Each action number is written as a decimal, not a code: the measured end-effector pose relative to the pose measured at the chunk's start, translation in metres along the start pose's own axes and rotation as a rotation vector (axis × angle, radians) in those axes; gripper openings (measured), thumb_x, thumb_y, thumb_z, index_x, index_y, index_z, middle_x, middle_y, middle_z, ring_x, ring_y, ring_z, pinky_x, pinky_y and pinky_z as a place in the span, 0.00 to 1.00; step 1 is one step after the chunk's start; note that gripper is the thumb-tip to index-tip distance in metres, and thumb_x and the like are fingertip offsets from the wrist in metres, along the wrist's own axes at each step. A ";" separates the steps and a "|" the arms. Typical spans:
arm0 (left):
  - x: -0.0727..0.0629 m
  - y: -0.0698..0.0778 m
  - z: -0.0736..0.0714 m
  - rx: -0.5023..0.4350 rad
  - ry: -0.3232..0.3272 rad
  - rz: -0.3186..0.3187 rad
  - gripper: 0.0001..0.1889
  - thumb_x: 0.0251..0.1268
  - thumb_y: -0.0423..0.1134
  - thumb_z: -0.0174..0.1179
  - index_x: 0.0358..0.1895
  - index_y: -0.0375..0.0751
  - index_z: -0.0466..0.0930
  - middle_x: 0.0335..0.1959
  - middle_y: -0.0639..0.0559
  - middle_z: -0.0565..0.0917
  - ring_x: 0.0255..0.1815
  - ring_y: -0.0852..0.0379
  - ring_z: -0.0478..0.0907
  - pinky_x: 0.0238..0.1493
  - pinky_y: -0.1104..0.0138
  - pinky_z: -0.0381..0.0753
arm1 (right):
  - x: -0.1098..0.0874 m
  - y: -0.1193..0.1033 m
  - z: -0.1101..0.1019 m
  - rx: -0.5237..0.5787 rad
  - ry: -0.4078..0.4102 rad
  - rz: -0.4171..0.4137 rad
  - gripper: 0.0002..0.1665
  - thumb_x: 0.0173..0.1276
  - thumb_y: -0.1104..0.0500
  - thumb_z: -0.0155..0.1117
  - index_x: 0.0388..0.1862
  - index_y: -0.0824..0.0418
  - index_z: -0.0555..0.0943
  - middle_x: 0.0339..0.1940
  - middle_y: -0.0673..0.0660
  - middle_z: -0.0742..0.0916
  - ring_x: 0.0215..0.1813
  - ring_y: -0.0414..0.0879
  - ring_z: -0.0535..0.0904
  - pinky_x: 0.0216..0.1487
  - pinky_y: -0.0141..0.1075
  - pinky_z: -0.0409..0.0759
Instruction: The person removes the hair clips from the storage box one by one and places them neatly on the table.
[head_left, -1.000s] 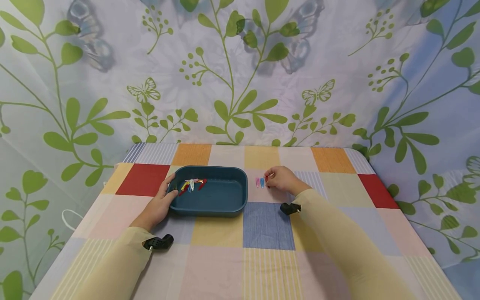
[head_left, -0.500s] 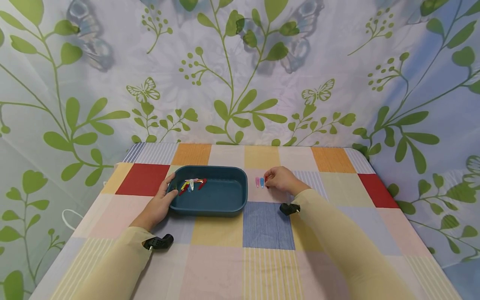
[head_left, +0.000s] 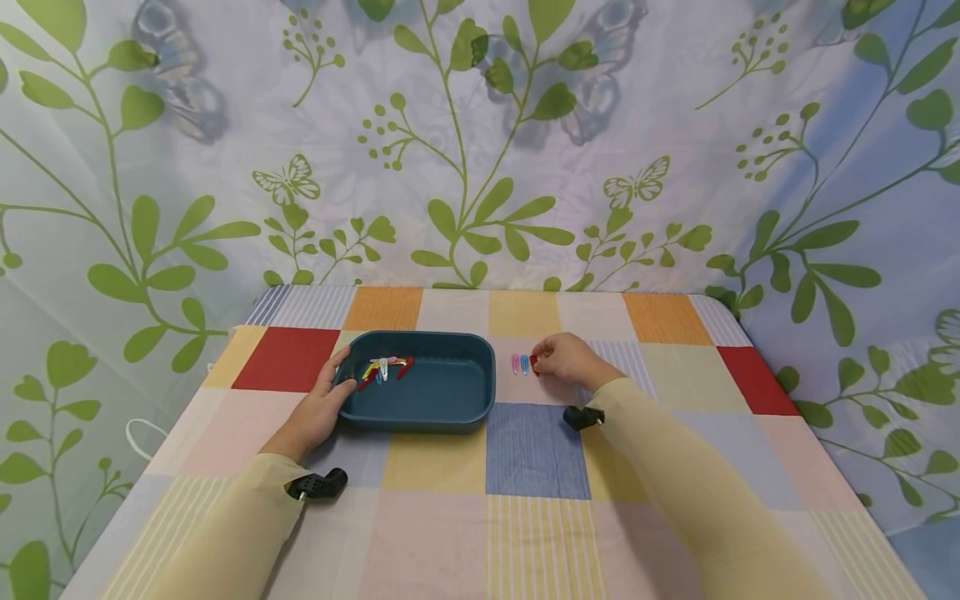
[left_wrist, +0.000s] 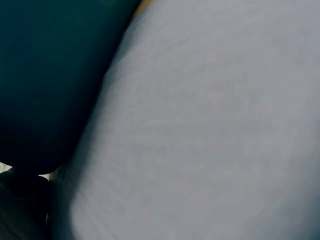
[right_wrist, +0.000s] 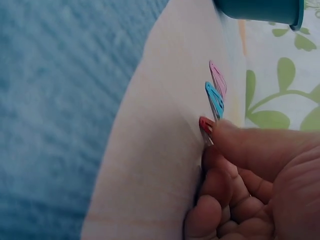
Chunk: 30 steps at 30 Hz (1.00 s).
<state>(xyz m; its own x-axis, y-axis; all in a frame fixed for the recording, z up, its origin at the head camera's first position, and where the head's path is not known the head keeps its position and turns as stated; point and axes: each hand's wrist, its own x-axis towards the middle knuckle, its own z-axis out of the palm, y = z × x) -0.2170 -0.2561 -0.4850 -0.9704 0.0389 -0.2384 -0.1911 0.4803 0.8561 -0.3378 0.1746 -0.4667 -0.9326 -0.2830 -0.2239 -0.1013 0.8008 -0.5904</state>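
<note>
Between thumb and fingers my right hand (head_left: 566, 358) pinches a red hair clip (right_wrist: 205, 123) at the tablecloth; the fingers cover part of the clip. Beside it lie a blue hair clip (head_left: 524, 365) and a pink hair clip (head_left: 515, 364), side by side in a short row. My left hand (head_left: 318, 408) grips the left end of a dark teal tray (head_left: 431, 425), its thumb over the rim. Inside the tray, near its left end, several hair clips (head_left: 384, 367) in red, yellow, white, pink and blue lie in a loose pile. The left wrist view shows mostly cloth and the tray's wall (left_wrist: 45, 75).
A patchwork cloth (head_left: 540, 454) covers the table. Behind it hangs a curtain (head_left: 495, 150) printed with leaves and butterflies. At the left edge of the table a white cable (head_left: 135, 437) loops. Each sleeve has a dark device at the wrist.
My right hand, with the red hair clip, has shifted very slightly to the right. The left hand and the tray stay where they were.
</note>
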 end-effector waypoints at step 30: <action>-0.003 0.005 0.000 -0.008 -0.008 0.002 0.38 0.86 0.48 0.43 0.86 0.74 0.32 0.89 0.42 0.34 0.88 0.30 0.34 0.77 0.23 0.49 | 0.001 0.000 0.001 -0.036 -0.008 -0.026 0.23 0.63 0.60 0.78 0.55 0.67 0.86 0.34 0.53 0.85 0.38 0.45 0.77 0.40 0.32 0.74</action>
<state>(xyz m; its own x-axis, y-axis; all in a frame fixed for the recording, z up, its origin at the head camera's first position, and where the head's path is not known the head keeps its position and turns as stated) -0.2147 -0.2544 -0.4801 -0.9695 0.0474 -0.2404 -0.1901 0.4734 0.8601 -0.3389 0.1741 -0.4681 -0.9268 -0.3080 -0.2147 -0.1381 0.8115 -0.5678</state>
